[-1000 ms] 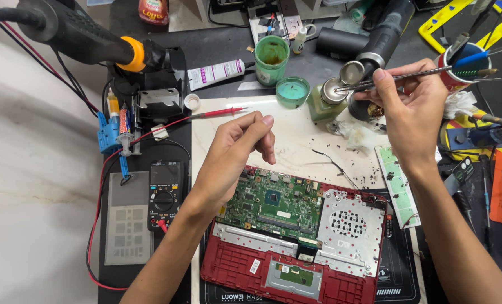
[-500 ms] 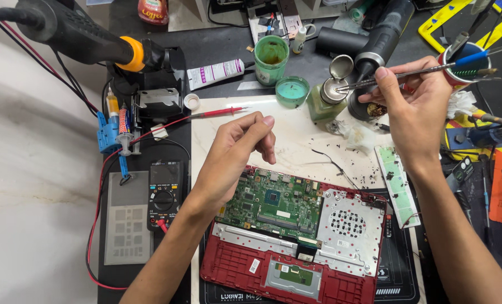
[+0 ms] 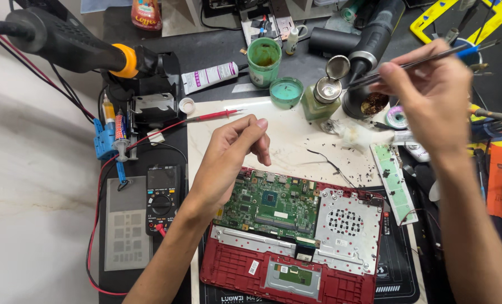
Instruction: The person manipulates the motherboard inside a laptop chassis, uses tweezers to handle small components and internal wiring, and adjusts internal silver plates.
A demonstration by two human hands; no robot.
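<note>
My right hand (image 3: pixel 428 93) grips a pair of thin metal tweezers (image 3: pixel 375 76), their tips at the open top of a small green glass bottle (image 3: pixel 323 98) whose round lid stands flipped up. My left hand (image 3: pixel 231 152) hovers loosely curled, holding nothing, over the top edge of an opened red laptop base (image 3: pixel 287 278). The green circuit board (image 3: pixel 273 205) lies exposed inside it, just below and right of that hand.
A multimeter (image 3: pixel 162 197) with a red probe (image 3: pixel 214 116) lies left of the laptop. A hot-air handle (image 3: pixel 65 42) sits on its stand at top left. A green jar (image 3: pixel 264 59), its lid (image 3: pixel 286 92), a white tube (image 3: pixel 210 76) and tools crowd the far and right sides.
My right hand has shifted slightly right and down, bringing the tweezers' tips onto the green bottle's mouth. My left hand stays almost still above the laptop.
</note>
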